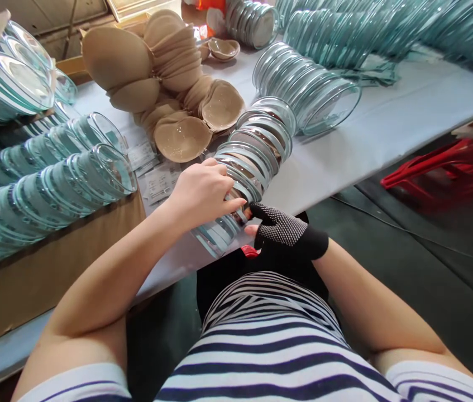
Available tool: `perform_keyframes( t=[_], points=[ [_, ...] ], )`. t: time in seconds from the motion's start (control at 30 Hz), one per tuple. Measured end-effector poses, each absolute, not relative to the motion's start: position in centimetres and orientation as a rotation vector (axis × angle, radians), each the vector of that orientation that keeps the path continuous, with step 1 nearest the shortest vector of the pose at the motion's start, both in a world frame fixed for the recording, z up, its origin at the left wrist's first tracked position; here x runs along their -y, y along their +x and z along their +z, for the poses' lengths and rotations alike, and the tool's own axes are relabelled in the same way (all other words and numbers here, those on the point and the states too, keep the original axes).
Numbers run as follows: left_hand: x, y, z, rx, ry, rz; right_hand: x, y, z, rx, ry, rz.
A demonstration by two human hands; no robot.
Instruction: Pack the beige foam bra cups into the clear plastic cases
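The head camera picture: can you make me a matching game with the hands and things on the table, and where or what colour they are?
Things:
1. left hand
2. right hand
3. beige foam cups
4. red stool

Descriptions:
A. on the floor beside the table
B. wears a black dotted glove
C. bare, resting on top of the row of clear round containers
D. piled near the middle of the table

Pairs: 1-C, 2-B, 3-D, 4-A
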State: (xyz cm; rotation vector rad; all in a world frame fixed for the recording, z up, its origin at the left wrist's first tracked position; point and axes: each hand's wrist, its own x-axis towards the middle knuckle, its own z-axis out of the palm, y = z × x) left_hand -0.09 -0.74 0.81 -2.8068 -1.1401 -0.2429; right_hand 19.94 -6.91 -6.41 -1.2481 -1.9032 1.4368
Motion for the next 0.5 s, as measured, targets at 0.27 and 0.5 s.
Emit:
perform_keyframes(
  t=[0.27, 0.5],
  points=[
    [-0.6, -0.5, 0.4, 1.068, -2.947, -0.292, 8.4, 20.1, -7.4, 1.985, -1.47, 0.666],
    [-0.7, -0.9, 0.3, 1.071, -3.069, -0.456, 7.6, 18.8, -10.2, 1.892, -1.454, 0.77]
  ],
)
